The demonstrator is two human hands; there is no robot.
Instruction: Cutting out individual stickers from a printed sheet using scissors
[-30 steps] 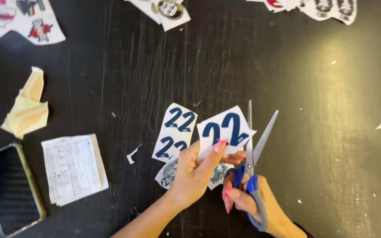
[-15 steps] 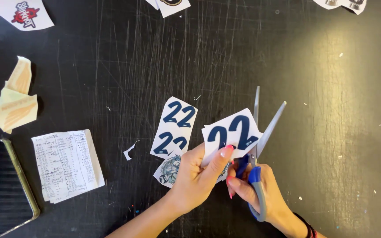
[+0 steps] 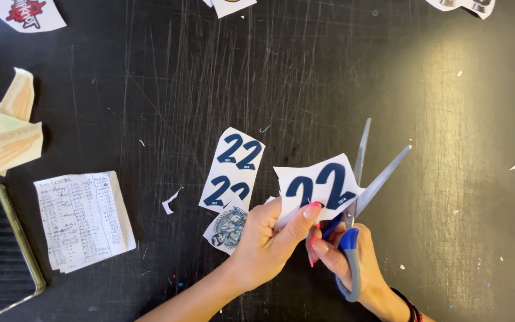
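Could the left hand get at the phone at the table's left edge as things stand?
Probably not right away: the left hand is pinching a paper cutout. Nothing but bare table and a handwritten list lies towards the phone.

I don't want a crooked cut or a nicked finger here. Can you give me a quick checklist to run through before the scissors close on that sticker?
1. Scissors blades open: ok, spread wide.
2. Sticker between the blades: ok, its right edge sits in the gap.
3. Left hand grip on the sticker: ok, thumb pinches its lower edge.
4. Left fingers clear of the blades: ok, they stay left of the pivot.
5. Right hand in the handles: ok, fingers through the blue loop.
6. Blades aligned with the print outline: cannot tell.
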